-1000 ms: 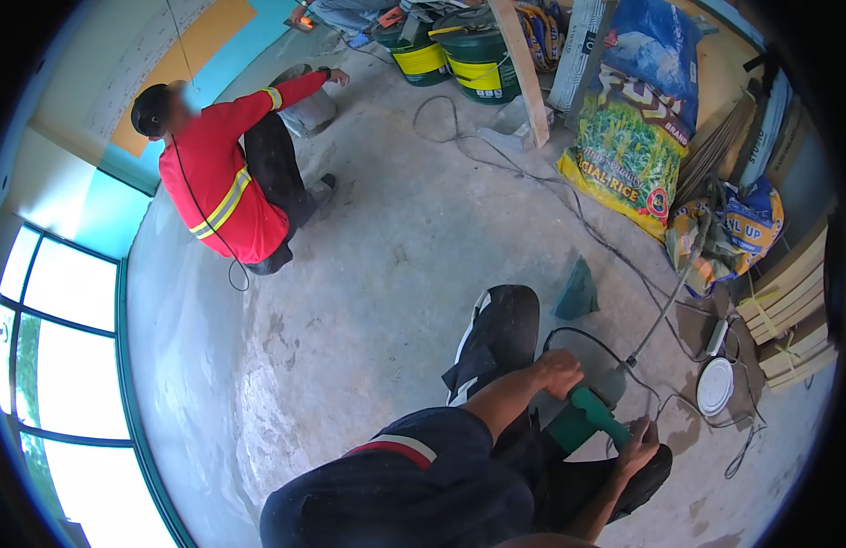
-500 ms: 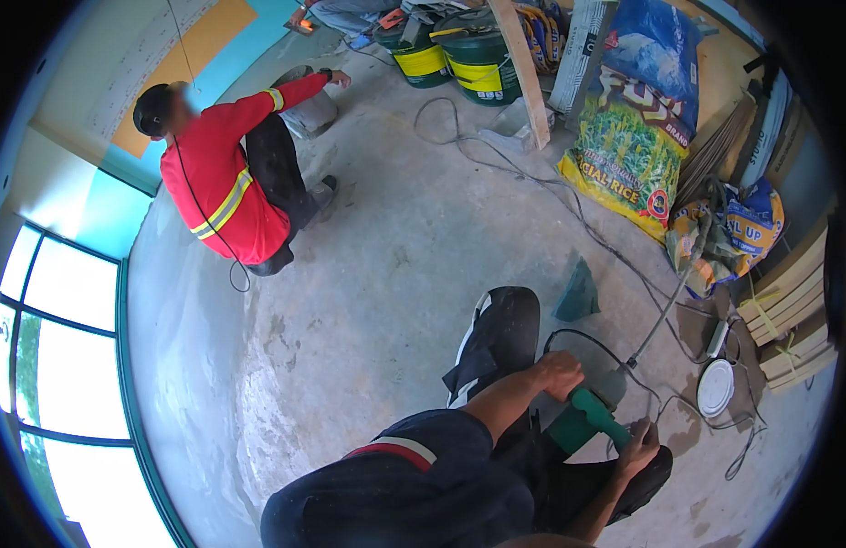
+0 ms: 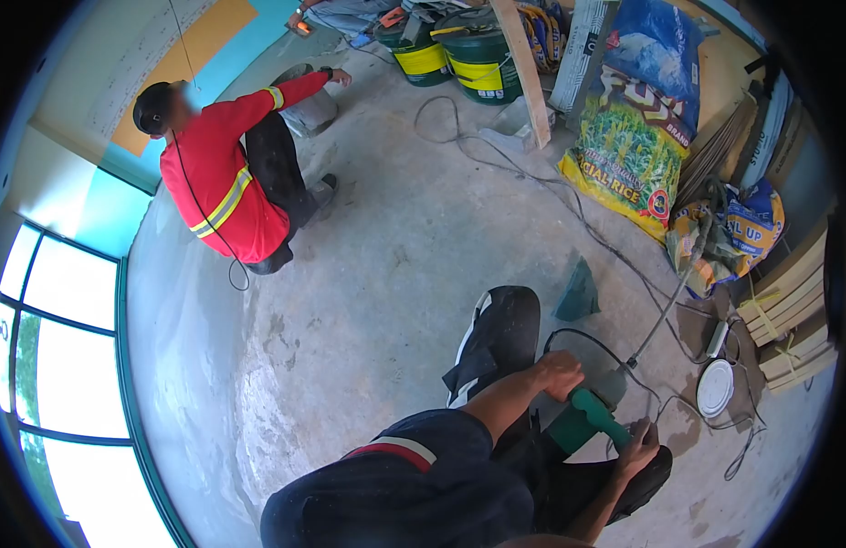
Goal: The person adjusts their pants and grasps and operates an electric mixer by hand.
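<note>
My left hand [image 3: 560, 374] is closed beside the upper side of a green tool [image 3: 584, 420]; what its fingers hold is hidden. At the tool's right end, my right hand [image 3: 637, 447] has its fingers closed on the rounded green part. The tool lies low between my bent knees. A black cord [image 3: 592, 335] loops past my left hand and runs toward the right. A dark green pointed piece [image 3: 578, 290] rests on the floor beyond my left knee.
A co-worker in red [image 3: 226, 183] crouches at upper left beside a grey bucket [image 3: 309, 111]. Another person's hand [image 3: 298, 16] shows at the top. Green buckets [image 3: 482, 68], a wooden plank [image 3: 523, 73], a rice sack [image 3: 628, 146], trailing cables [image 3: 578, 205], a white lid [image 3: 715, 387] and bundled wood strips [image 3: 788, 310] surround the floor.
The far person's hand at the top has shifted slightly with an orange-handled tool. My hands and the green tool stay in place.
</note>
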{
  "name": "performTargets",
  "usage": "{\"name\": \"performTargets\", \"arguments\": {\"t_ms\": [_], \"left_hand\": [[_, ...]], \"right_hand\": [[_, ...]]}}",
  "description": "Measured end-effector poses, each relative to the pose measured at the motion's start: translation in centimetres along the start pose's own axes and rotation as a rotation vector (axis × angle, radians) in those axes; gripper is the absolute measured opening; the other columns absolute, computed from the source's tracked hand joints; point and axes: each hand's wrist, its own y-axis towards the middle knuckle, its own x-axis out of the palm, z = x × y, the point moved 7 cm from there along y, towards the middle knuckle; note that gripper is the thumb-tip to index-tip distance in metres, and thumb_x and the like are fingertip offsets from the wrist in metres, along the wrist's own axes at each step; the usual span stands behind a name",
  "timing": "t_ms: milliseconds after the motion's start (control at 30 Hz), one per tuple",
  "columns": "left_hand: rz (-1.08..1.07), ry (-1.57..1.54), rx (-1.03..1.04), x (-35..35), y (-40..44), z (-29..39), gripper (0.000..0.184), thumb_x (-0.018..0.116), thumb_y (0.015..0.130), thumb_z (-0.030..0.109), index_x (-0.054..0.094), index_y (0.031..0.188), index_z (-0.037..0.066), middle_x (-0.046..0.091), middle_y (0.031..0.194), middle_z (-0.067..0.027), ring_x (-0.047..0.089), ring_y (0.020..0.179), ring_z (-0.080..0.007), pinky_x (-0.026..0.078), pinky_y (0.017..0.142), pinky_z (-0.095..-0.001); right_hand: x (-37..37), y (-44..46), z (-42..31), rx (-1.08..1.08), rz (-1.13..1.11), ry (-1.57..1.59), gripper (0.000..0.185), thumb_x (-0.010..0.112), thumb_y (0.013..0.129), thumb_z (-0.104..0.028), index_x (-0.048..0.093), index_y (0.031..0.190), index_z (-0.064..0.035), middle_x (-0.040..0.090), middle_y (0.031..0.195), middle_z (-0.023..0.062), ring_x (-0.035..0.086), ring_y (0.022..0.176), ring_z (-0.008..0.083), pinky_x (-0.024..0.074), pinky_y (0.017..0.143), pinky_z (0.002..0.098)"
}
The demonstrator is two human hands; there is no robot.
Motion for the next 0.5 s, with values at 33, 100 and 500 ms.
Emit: {"name": "performTargets", "arguments": {"t_ms": [33,100,500], "left_hand": [[-0.034,-0.002,-0.011,0.2,0.0,-0.1,0.019,0.064,0.060,0.028,0.064,0.062,0.009,0.063,0.062,-0.0157,0.065,0.062,-0.0340,0.052,0.063,-0.0439],[0.038,0.004,0.012,-0.1,-0.2,0.0,0.018,0.064,0.060,0.027,0.065,0.063,0.009,0.064,0.063,-0.0160,0.066,0.063,-0.0342,0.053,0.064,-0.0439],[-0.158,0.003,-0.023,0.7,0.3,-0.2,0.020,0.065,0.060,0.028,0.066,0.066,0.009,0.065,0.067,-0.0157,0.067,0.067,-0.0336,0.053,0.068,-0.0434]], "right_hand": [[-0.1,-0.1,-0.1,0.008,-0.005,0.004,0.044,0.051,0.094,-0.033,0.059,0.075,0.0058,0.058,0.061,0.0116,0.051,0.056,0.0192,0.0399,0.055,0.0366],[-0.1,-0.1,-0.2,0.020,-0.012,0.015,0.044,0.051,0.094,-0.033,0.058,0.075,0.0057,0.058,0.061,0.0115,0.051,0.056,0.0190,0.0399,0.055,0.0365],[-0.1,0.0,-0.1,0.037,-0.036,-0.003,0.043,0.052,0.094,-0.032,0.061,0.077,0.0063,0.061,0.064,0.0132,0.055,0.059,0.0210,0.0426,0.058,0.0367]]}}
